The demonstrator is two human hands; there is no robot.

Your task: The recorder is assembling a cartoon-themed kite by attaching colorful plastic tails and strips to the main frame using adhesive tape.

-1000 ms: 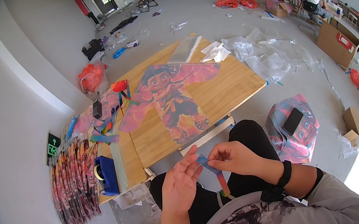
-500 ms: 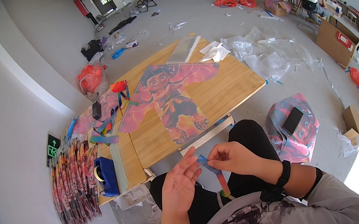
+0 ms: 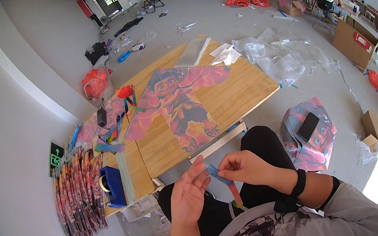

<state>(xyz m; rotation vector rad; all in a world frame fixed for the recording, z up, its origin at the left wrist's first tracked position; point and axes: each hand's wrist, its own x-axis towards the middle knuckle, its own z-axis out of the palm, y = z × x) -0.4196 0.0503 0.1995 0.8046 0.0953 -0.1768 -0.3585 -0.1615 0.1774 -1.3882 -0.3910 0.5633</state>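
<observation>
Right now both hands meet over the person's lap, just near of the wooden table [image 3: 245,93]. The right hand [image 3: 245,167] pinches the blue upper end of a narrow coloured strip [image 3: 224,182] between thumb and forefinger, the fingers closed tight on it. From that pinch the strip runs down toward the person, its long axis tilted slightly to the right, and its red and green lower end hangs free above the dark trousers. The left hand [image 3: 189,195] is open and fairly flat, palm turned toward the right hand, fingers spread a little; its fingertips touch or nearly touch the strip's blue end from the left, though I cannot tell whether they actually grip it. So the strip lies between the two hands, held firmly only by the right. Farther off, on the table, a pink kite [image 3: 179,102] lies flat, its tail end toward the person. A blue tape holder [image 3: 112,186] sits at the table's near left corner, beside a stack of packaged kites [image 3: 79,194].
</observation>
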